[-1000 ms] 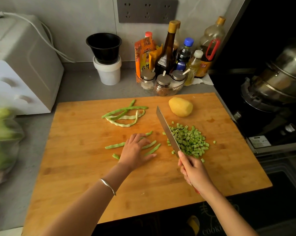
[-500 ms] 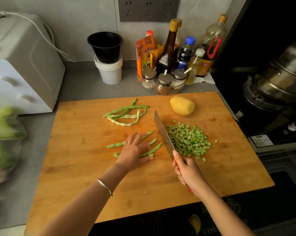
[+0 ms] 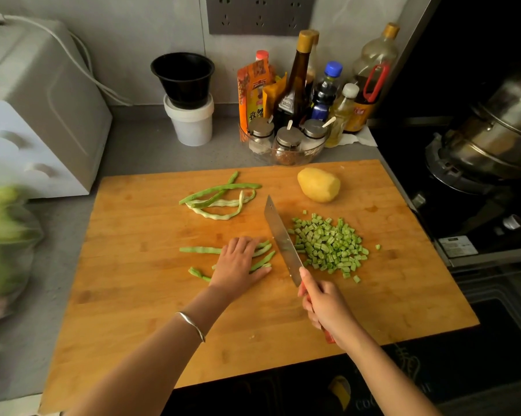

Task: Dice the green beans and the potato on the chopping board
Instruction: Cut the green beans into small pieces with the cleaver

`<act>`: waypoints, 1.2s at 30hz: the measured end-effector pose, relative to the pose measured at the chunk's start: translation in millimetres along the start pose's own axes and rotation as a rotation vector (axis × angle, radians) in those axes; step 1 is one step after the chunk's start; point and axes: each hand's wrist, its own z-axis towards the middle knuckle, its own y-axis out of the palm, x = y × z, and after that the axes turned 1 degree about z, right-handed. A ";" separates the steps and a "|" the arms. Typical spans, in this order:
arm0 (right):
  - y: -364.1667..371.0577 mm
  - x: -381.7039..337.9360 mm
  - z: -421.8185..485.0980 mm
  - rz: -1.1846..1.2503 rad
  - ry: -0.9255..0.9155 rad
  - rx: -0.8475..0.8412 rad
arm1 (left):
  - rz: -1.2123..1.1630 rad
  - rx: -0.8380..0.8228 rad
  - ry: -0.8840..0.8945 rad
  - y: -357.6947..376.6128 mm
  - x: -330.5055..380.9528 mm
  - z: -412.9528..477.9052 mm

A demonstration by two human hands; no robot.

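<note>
On the wooden chopping board [image 3: 133, 295], my left hand [image 3: 238, 262] lies flat with straight fingers on a few green bean strips [image 3: 199, 250], pressing them down. My right hand [image 3: 325, 307] grips the red handle of a knife [image 3: 283, 241]; the blade stands just right of the strips' ends. A pile of diced green beans [image 3: 328, 244] lies right of the blade. More whole green beans [image 3: 220, 196] lie further back. A peeled yellow potato [image 3: 319, 184] sits at the board's far right.
Behind the board stand a glass bowl of spice jars [image 3: 286, 145], sauce bottles [image 3: 298, 82], and a black cup on a white tub [image 3: 190, 115]. A white appliance [image 3: 37, 115] and a bag of greens [image 3: 4, 241] are left; a steel pot [image 3: 499, 130] sits on the stove right.
My left hand gathered the bean strips closer together and flattened on them. The knife drew left off the diced pile toward the strips' ends.
</note>
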 end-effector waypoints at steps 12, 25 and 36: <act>-24.9 8.2 2.6 -0.062 -0.025 0.073 | -0.001 -0.062 0.100 9.9 24.7 13.9; -2.8 13.7 1.2 -0.185 -0.061 0.052 | 0.031 0.090 0.166 11.9 -0.1 -4.9; -16.3 7.1 0.3 -0.088 -0.025 0.034 | -0.051 0.032 0.198 13.9 11.1 12.6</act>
